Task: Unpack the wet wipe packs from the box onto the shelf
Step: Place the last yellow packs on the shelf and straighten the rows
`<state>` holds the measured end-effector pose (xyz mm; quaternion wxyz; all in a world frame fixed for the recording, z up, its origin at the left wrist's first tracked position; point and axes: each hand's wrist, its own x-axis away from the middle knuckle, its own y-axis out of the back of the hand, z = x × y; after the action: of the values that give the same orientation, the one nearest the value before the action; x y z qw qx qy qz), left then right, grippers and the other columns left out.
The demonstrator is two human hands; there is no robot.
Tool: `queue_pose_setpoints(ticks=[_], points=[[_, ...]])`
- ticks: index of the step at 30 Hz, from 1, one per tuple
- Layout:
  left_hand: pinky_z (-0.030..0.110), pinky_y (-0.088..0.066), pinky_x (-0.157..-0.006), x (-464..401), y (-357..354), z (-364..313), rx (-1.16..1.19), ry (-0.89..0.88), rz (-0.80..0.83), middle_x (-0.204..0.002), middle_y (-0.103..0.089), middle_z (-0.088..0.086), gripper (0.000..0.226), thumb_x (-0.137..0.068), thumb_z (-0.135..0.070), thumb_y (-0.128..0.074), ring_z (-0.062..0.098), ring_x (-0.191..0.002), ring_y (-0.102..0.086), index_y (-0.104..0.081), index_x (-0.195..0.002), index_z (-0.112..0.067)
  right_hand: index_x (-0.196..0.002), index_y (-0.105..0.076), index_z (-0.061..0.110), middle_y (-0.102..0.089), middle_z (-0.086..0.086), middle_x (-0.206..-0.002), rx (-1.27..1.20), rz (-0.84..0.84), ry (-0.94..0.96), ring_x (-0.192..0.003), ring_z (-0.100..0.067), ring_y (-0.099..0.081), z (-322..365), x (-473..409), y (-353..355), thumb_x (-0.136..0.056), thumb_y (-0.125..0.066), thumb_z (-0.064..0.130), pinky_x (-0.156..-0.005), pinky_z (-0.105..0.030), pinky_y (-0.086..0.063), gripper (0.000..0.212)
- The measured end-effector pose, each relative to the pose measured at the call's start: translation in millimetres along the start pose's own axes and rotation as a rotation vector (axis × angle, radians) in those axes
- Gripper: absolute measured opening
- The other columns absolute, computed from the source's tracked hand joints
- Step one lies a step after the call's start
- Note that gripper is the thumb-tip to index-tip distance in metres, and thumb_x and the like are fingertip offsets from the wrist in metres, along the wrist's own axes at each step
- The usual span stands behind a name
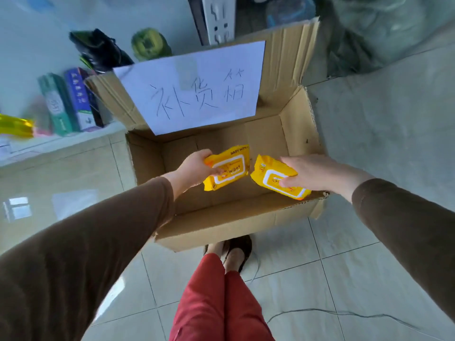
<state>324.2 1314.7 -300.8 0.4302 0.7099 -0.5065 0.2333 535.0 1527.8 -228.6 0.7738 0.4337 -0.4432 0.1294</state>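
Note:
An open cardboard box (221,220) stands on the tiled floor in front of me. A white paper sheet (197,87) with handwritten characters is stuck to its raised back flap. Inside the box opening, my left hand (194,168) grips a yellow wet wipe pack (230,168) by its left end. My right hand (312,173) grips a second yellow wet wipe pack (270,175), tilted, with fingers over its right side. Both packs are held above the box bottom. The low white shelf (61,143) lies to the left of the box.
On the shelf stand upright boxes in green and blue (69,102), a yellow packet (14,125), a black object (98,50) and a green roll (150,43). A thin cable (344,315) runs across the floor at lower right. My feet (234,249) are just behind the box's near flap.

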Motion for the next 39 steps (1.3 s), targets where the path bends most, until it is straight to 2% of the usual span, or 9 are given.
queue_pose_setpoints(ticks=[6, 9, 11, 14, 18, 22, 28, 32, 39], points=[[0.022, -0.050, -0.072, 154, 130, -29, 0.211, -0.039, -0.080, -0.100, -0.071, 0.000, 0.042, -0.076, -0.019, -0.084, 0.018, -0.090, -0.064, -0.068, -0.114, -0.020, -0.122, -0.053, 0.035, -0.068, 0.015, -0.104, -0.662, -0.078, 0.110, -0.093, -0.009, -0.066, 105, 103, 81, -0.089, -0.072, 0.038, -0.069, -0.022, -0.049, 0.038], [0.020, -0.050, -0.068, 229, 194, -38, 0.247, -0.063, -0.142, -0.096, -0.070, -0.001, 0.044, -0.074, -0.018, -0.085, 0.017, -0.085, -0.064, -0.067, -0.114, -0.021, -0.134, -0.049, 0.027, -0.067, 0.005, -0.120, -0.764, -0.061, 0.182, -0.108, -0.016, -0.065, 169, 148, 116, -0.085, -0.078, 0.020, -0.091, -0.035, -0.054, 0.057], [0.027, -0.050, -0.068, 274, 237, -37, 0.225, -0.077, -0.199, -0.095, -0.071, 0.001, 0.041, -0.073, -0.023, -0.085, 0.019, -0.084, -0.065, -0.069, -0.110, -0.022, -0.137, -0.046, 0.028, -0.064, 0.006, -0.126, -0.761, -0.045, 0.209, -0.115, -0.015, -0.063, 213, 171, 138, -0.082, -0.081, 0.020, -0.099, -0.038, -0.051, 0.066], [0.017, -0.044, -0.056, 333, 305, -19, 0.244, -0.116, -0.287, -0.085, -0.071, -0.007, 0.035, -0.072, -0.028, -0.086, 0.012, -0.074, -0.063, -0.071, -0.103, -0.028, -0.132, -0.051, 0.028, -0.068, 0.009, -0.121, -0.805, -0.056, 0.244, -0.113, -0.014, -0.065, 277, 194, 173, -0.078, -0.084, 0.019, -0.093, -0.030, -0.053, 0.063], [0.031, -0.048, -0.068, 395, 404, 14, 0.238, -0.207, -0.407, -0.076, -0.071, -0.006, 0.027, -0.066, -0.030, -0.084, 0.014, -0.073, -0.063, -0.074, -0.091, -0.031, -0.131, -0.054, 0.026, -0.073, 0.007, -0.117, -0.856, -0.093, 0.333, -0.108, -0.012, -0.069, 366, 209, 229, -0.071, -0.088, 0.022, -0.096, -0.033, -0.052, 0.070], [0.033, -0.050, -0.069, 430, 503, 43, 0.225, -0.289, -0.511, -0.077, -0.073, 0.001, 0.025, -0.067, -0.031, -0.085, 0.016, -0.069, -0.064, -0.075, -0.090, -0.029, -0.126, -0.060, 0.023, -0.074, 0.001, -0.113, -0.835, -0.236, 0.382, -0.101, -0.016, -0.072, 451, 206, 285, -0.078, -0.082, 0.017, -0.089, -0.032, -0.057, 0.053], [0.031, -0.048, -0.067, 441, 623, 65, 0.198, -0.326, -0.627, -0.080, -0.074, 0.000, 0.020, -0.074, -0.032, -0.083, 0.016, -0.070, -0.063, -0.075, -0.092, -0.030, -0.116, -0.063, 0.010, -0.072, -0.009, -0.105, -0.760, -0.412, 0.443, -0.090, -0.018, -0.069, 551, 173, 358, -0.080, -0.079, 0.007, -0.079, -0.029, -0.054, 0.040], [0.029, -0.047, -0.065, 426, 681, 78, 0.185, -0.332, -0.680, -0.078, -0.072, -0.004, 0.018, -0.076, -0.031, -0.082, 0.015, -0.072, -0.062, -0.074, -0.092, -0.028, -0.109, -0.063, 0.014, -0.071, 0.002, -0.094, -0.660, -0.434, 0.477, -0.072, 0.002, -0.067, 597, 138, 398, -0.079, -0.081, 0.009, -0.062, -0.012, -0.049, 0.035], [0.038, -0.052, -0.074, 402, 769, 97, 0.104, -0.252, -0.766, -0.087, -0.070, -0.001, 0.019, -0.079, -0.031, -0.079, 0.022, -0.083, -0.063, -0.071, -0.096, -0.029, -0.101, -0.065, 0.024, -0.072, 0.016, -0.085, -0.571, -0.368, 0.559, -0.072, 0.006, -0.067, 665, 67, 465, -0.078, -0.083, 0.016, -0.060, -0.008, -0.046, 0.031]])
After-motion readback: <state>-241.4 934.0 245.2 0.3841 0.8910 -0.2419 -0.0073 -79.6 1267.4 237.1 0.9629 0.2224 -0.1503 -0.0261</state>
